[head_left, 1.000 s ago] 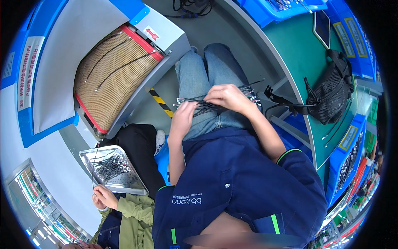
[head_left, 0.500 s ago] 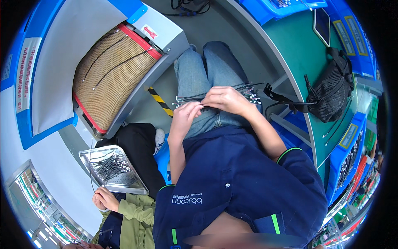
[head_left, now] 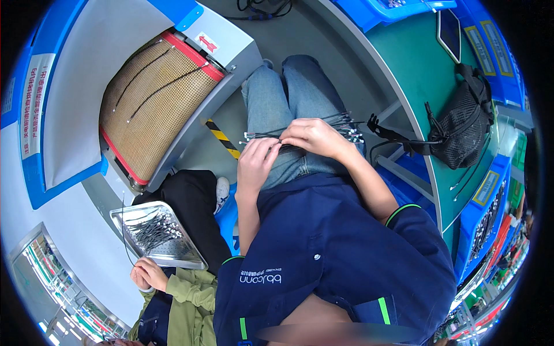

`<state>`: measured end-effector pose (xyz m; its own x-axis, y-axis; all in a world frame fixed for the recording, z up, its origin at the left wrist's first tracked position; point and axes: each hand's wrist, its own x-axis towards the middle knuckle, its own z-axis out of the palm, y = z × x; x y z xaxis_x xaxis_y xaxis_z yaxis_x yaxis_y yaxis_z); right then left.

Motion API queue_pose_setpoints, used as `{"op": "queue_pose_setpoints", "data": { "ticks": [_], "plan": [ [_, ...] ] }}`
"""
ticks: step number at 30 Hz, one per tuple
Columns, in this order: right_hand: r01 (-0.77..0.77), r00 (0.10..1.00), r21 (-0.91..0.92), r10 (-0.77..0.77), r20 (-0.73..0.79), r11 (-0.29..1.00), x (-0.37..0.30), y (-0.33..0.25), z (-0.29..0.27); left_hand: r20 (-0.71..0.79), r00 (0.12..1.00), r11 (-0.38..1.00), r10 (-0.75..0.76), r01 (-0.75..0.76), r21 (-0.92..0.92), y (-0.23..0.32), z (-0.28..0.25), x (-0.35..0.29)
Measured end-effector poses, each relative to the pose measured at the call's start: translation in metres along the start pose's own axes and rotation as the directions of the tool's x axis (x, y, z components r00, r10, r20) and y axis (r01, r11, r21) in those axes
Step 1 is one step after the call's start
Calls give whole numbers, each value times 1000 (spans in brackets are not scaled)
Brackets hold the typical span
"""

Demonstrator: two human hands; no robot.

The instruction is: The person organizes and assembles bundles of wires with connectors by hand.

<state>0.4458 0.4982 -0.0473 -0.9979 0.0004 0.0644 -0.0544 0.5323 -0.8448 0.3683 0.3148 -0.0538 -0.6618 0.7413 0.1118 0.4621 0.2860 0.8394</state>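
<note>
A bundle of thin black cables [head_left: 340, 122] with small white connectors at the ends lies across my lap. My left hand [head_left: 257, 160] is closed, thumb and fingertips pinching a thin black cable at the bundle's near side. Right beside it, my right hand [head_left: 316, 138] pinches the same spot, its fingertips meeting the left ones over the bundle. Only a short dark bit of the held cable [head_left: 280, 141] shows between the fingertips; my fingers hide the rest.
At left, a conveyor with a tan mesh belt [head_left: 153, 106] carries several black cables. A co-worker's hands [head_left: 149, 274] hold one cable beside a metal tray [head_left: 187, 254] of cables. A green table [head_left: 398, 63] at right bears a black mesh bag [head_left: 464, 130] and a tablet-like device [head_left: 449, 36].
My left hand has shifted slightly up; the right has hardly moved. The cables on the conveyor have slid a little toward lower left. The co-worker's cable end has risen slightly.
</note>
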Motion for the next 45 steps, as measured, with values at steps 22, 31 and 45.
{"op": "queue_pose_setpoints", "data": {
  "ticks": [22,31,45],
  "plan": [
    [-82,996,194,73,54,978,-8,13,-24,-147,984,992,100,-87,93,-13,3,-5],
    [-146,989,-114,142,-45,983,-33,38,-77,-190,981,982,-31,65,175,-26,-25,-18],
    [-61,998,-161,55,-42,985,-21,34,-67,-196,979,977,-59,97,190,-28,-37,-20]
  ]
}}
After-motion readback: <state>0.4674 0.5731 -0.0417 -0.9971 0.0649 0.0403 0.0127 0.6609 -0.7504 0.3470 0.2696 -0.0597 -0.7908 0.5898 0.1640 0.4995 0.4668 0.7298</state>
